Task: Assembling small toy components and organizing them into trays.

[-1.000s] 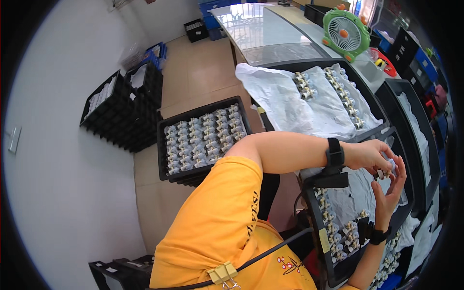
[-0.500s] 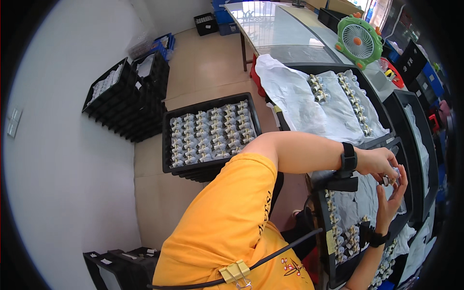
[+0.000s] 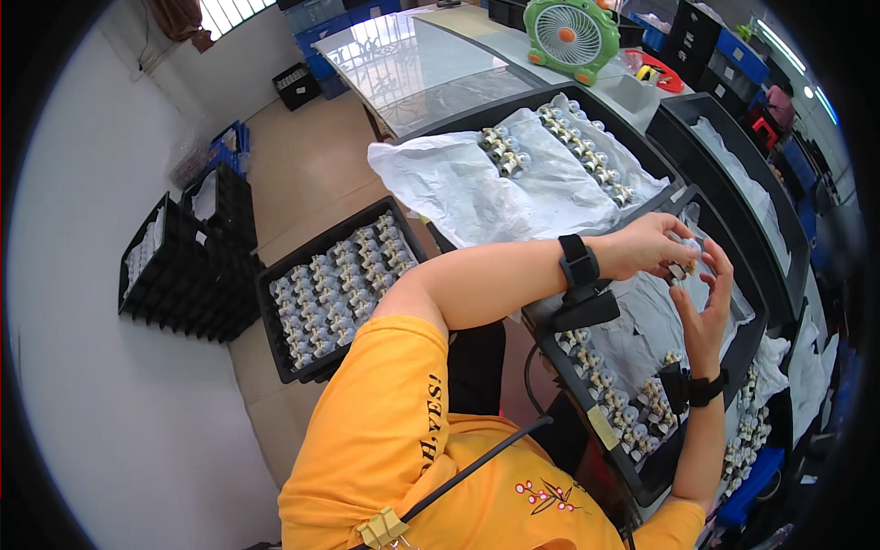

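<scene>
My left hand (image 3: 649,246) reaches across from the left, its fingers closed in a pinch on a small part (image 3: 682,269) with a clear rounded end and brass-coloured metal pieces. My right hand (image 3: 709,298) curves round the same part from the other side, thumb and fingertips at it; the fingers cover much of it. Both hands are above a black tray (image 3: 632,477) lined with white sheet (image 3: 642,321). Rows of similar parts (image 3: 605,394) lie along its near left side. Each wrist wears a black strap with a small device.
Beyond stands another black tray (image 3: 674,170) with white sheeting and parts. A stacked tray full of parts (image 3: 266,289) is at left. A green fan (image 3: 573,41) stands on the back table (image 3: 403,69). More black trays (image 3: 779,229) line the right; black crates (image 3: 183,266) stand by the wall.
The view has swung to the right, so the trays and both hands appear further left and slightly higher. The hands keep together on the small part, with little change in grip.
</scene>
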The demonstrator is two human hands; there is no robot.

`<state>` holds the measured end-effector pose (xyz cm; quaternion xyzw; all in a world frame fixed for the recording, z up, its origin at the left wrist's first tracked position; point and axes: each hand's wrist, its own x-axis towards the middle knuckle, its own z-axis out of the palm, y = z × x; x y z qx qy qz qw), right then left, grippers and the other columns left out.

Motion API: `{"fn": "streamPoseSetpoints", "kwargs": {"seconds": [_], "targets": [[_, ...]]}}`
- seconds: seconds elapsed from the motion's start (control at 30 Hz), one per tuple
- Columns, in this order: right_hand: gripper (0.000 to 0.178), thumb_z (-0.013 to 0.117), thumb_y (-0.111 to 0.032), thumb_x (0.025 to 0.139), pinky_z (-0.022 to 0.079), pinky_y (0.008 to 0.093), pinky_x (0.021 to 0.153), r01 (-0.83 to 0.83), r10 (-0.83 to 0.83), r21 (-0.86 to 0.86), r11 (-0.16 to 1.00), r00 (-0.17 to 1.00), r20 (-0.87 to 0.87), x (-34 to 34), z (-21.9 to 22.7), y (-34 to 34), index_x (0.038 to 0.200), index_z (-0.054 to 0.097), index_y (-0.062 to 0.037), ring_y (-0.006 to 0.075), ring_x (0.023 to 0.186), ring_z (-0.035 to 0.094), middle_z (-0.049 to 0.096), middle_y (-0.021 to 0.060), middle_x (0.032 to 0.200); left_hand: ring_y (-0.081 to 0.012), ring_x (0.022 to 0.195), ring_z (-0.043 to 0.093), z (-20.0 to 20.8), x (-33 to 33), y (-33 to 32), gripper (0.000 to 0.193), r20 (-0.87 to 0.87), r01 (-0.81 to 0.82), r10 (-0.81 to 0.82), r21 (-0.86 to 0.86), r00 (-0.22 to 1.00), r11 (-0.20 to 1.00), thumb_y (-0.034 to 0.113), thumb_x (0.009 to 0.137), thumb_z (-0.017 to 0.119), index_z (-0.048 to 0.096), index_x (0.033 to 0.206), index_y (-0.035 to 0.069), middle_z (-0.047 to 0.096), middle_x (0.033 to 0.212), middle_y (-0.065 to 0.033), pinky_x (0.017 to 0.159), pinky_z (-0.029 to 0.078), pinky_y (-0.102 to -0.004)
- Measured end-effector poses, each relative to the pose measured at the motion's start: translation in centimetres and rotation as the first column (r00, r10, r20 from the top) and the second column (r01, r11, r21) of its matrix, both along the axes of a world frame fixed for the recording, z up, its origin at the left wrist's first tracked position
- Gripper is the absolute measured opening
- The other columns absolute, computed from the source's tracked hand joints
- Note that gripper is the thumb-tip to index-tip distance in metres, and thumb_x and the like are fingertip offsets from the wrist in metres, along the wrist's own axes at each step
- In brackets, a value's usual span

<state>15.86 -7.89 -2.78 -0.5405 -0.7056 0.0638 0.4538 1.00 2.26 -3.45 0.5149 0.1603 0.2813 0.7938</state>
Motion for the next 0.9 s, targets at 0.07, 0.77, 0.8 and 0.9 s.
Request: {"fn": "streamPoseSetpoints", "kwargs": {"seconds": [0.07,0.77,0.8,0.9], "targets": [[0.064,0.072,-0.024,0.073,0.038,0.0323,0.088,0.059,-0.06,0.06,0.996,0.998,0.016,-0.1,0.1,0.0,0.129,0.043,-0.0099,0.0208,0.113,0.046,0.044,0.0082,0.13,-0.0124,0.083,0.059,0.0,-0.1,0.2,0.042,0.015,-0.027,0.027,-0.025,1.0,0.999,0.023,0.084,0.065,0.046,0.114,0.002,0.061,0.092,-0.0068,0.07,0.046,-0.0278],[0.026,0.066,-0.008,0.077,0.043,0.028,0.075,-0.012,0.01,0.048,0.999,0.999,0.034,-1.7,1.2,-0.6,0.103,0.062,-0.008,0.0184,0.096,0.056,0.057,0.0056,0.109,-0.0109,0.08,0.059,0.1,-1.0,0.8,0.043,-0.156,-0.036,0.036,-0.003,0.987,0.999,0.026,0.083,0.067,0.047,0.113,0.003,0.059,0.092,-0.0043,0.071,0.046,-0.0261],[0.026,0.066,-0.008,0.078,0.044,0.028,0.075,0.002,-0.004,0.059,0.998,0.999,0.039,-1.6,1.2,-0.6,0.103,0.062,-0.0081,0.0183,0.096,0.056,0.057,0.0056,0.109,-0.0107,0.08,0.059,0.1,-0.9,0.8,0.043,-0.154,-0.031,0.031,0.0,0.988,1.0,0.026,0.082,0.067,0.047,0.113,0.003,0.058,0.092,-0.0039,0.071,0.046,-0.0262],[0.027,0.066,-0.008,0.078,0.044,0.0282,0.074,0.01,-0.013,0.061,0.998,0.999,0.049,-1.3,1.1,-0.4,0.104,0.061,-0.0083,0.0183,0.096,0.056,0.057,0.0059,0.109,-0.0106,0.08,0.059,0.2,-0.5,0.8,0.042,-0.175,-0.028,0.027,-0.001,0.984,1.0,0.026,0.083,0.067,0.048,0.112,0.003,0.058,0.092,-0.0033,0.071,0.047,-0.0257]]}}
